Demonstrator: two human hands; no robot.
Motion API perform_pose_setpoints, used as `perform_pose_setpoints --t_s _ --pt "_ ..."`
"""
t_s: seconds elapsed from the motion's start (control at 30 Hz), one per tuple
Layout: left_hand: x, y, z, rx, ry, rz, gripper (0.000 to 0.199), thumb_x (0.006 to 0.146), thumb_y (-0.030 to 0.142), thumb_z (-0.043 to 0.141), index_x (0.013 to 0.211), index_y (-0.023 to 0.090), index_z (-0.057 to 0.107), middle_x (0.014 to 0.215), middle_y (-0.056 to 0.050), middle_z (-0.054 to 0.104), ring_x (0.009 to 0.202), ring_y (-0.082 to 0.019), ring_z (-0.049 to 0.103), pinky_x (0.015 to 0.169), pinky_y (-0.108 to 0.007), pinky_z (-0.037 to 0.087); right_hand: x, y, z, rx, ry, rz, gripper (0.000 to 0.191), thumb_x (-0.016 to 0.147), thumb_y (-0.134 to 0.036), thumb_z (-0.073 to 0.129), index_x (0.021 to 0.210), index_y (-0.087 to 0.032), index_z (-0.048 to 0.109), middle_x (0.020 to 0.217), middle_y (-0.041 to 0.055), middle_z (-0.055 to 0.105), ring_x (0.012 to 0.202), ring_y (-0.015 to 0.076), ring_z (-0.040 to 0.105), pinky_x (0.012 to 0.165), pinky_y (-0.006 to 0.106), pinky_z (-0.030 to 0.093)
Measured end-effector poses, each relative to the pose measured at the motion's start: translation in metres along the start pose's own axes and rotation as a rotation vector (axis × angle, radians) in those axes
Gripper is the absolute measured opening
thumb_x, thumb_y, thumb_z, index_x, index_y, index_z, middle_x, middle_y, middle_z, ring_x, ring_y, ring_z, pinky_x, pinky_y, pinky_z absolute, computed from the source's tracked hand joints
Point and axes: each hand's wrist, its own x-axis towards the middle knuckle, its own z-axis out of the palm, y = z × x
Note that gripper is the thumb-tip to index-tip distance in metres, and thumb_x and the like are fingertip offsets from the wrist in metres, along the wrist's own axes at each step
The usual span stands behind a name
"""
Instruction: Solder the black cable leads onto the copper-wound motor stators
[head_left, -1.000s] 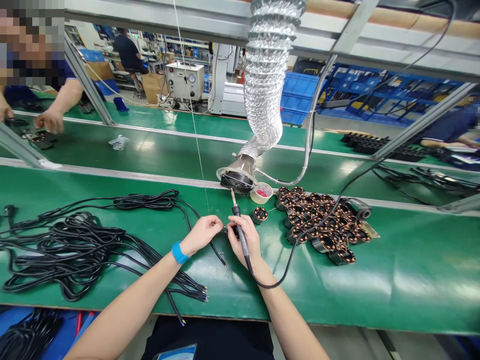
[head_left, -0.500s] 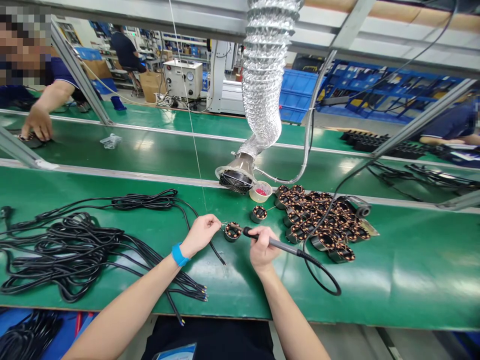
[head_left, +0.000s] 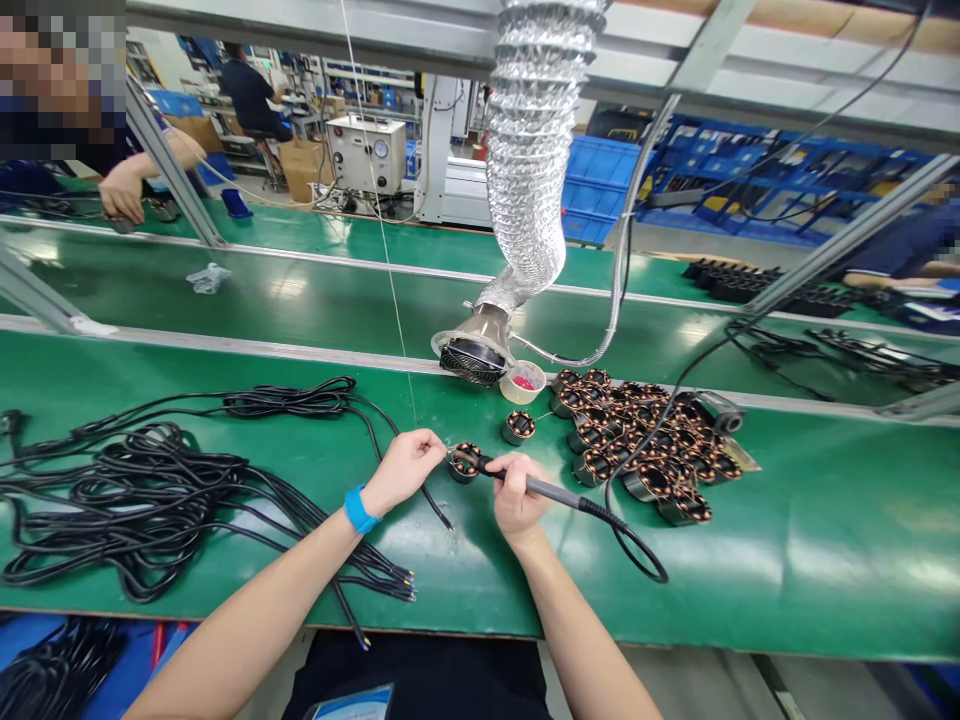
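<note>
A second ago the soldering iron (head_left: pixel 555 492) points up toward the fan; now it lies low and slanting, its tip over the copper-wound ring (head_left: pixel 464 474) on the green desk (head_left: pixel 787 570). The right hand (head_left: pixel 519 497) wraps its handle. The left hand (head_left: pixel 409 466), barely shifted, pinches thin wire (head_left: pixel 452 449) beside the ring. At far left, a co-worker's hand (head_left: pixel 122 192) has moved farther back.

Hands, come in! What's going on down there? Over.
Right hand holding soldering iron at copper-wound stator. Left hand pinching thin wire beside it. Nothing seen blocking the soldering iron. Over.
</note>
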Motion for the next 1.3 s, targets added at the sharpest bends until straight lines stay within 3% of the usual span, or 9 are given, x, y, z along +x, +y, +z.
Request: perform_pose_setpoints --t_s 0.33,0.73,1.07,1.3 --pt "-0.0013 0.0023 -0.0006 0.001 -0.007 -0.004 0.020 0.080 0.032 0.056 0.069 0.015 0.058 0.065 0.001 0.054 0.063 -0.013 0.046 0.062 -0.025 0.034 -0.0031 0.0027 -0.0016 0.033 0.087 0.084 0.045 0.097 -0.028 0.038 0.064 -0.019 0.068 0.052 0.0000 0.059 0.050 0.0155 0.060 0.053 0.030 0.047" --pt "0.0001 -0.0002 -0.0011 -0.010 -0.011 -0.011 0.019 0.079 0.031 0.055 0.071 0.015 0.061 0.069 0.000 0.057 0.067 -0.014 0.049 0.064 -0.025 0.036 -0.0033 0.0030 -0.0009 0.063 0.076 0.091 0.044 0.098 -0.028 0.040 0.065 -0.019 0.068 0.053 0.0000 0.058 0.052 0.0157 0.061 0.055 0.030 0.046" --pt "0.0016 -0.0012 -0.0008 -0.008 -0.009 -0.006 0.018 0.079 0.030 0.055 0.070 0.015 0.060 0.067 0.001 0.057 0.066 -0.014 0.048 0.064 -0.025 0.036 0.0007 -0.0015 -0.0005 0.070 0.035 -0.001 0.039 0.096 -0.024 0.043 0.065 -0.019 0.067 0.051 -0.0018 0.057 0.048 0.0137 0.058 0.053 0.028 0.046" --pt "0.0007 -0.0004 -0.0015 -0.014 -0.013 -0.014 0.018 0.079 0.030 0.055 0.070 0.015 0.061 0.068 0.001 0.057 0.066 -0.013 0.048 0.064 -0.025 0.036 -0.0029 0.0021 -0.0029 0.043 0.077 0.064 0.045 0.096 -0.028 0.038 0.066 -0.019 0.069 0.047 -0.0020 0.052 0.045 0.0145 0.056 0.050 0.029 0.045"
